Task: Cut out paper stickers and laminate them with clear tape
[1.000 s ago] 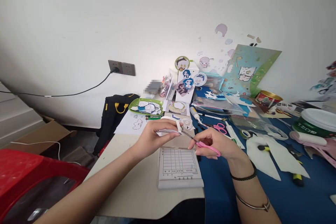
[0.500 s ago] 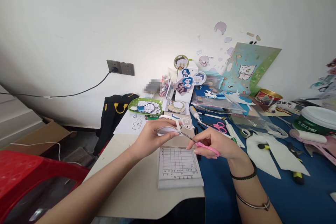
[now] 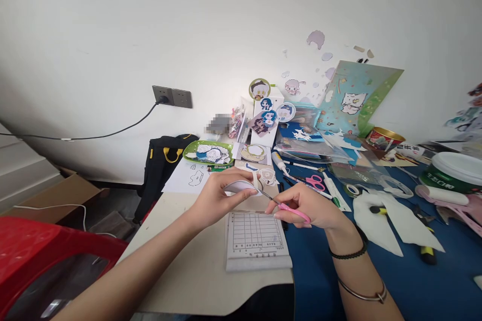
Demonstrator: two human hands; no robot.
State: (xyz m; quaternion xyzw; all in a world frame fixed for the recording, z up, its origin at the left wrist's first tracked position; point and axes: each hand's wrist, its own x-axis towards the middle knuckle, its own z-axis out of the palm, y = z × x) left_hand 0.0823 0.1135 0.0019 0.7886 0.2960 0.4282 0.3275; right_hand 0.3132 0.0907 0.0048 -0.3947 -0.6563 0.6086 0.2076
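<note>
My left hand (image 3: 220, 197) pinches a curled piece of white paper (image 3: 239, 187) between thumb and fingers. A narrow paper strip stands up from its right end. My right hand (image 3: 301, 204) grips pink-handled scissors (image 3: 293, 212), their blades pointing left and meeting the paper at my left fingertips. How far the blades are apart is too small to make out. Below both hands lies a pad of printed forms (image 3: 259, 238) with a ruled table. Cut-out paper pieces (image 3: 268, 176) lie just beyond my hands.
A green tray (image 3: 186, 154) of paper cut-outs stands behind my left hand. On the blue mat (image 3: 316, 271) at right are a second pair of pink scissors (image 3: 315, 182), white cut sheets (image 3: 414, 223), pliers (image 3: 425, 220) and a green-and-white tub (image 3: 454, 173). A red stool (image 3: 56, 241) stands left.
My right hand and the scissors have shifted slightly left, toward the paper. My left hand stays almost in place, still pinching it.
</note>
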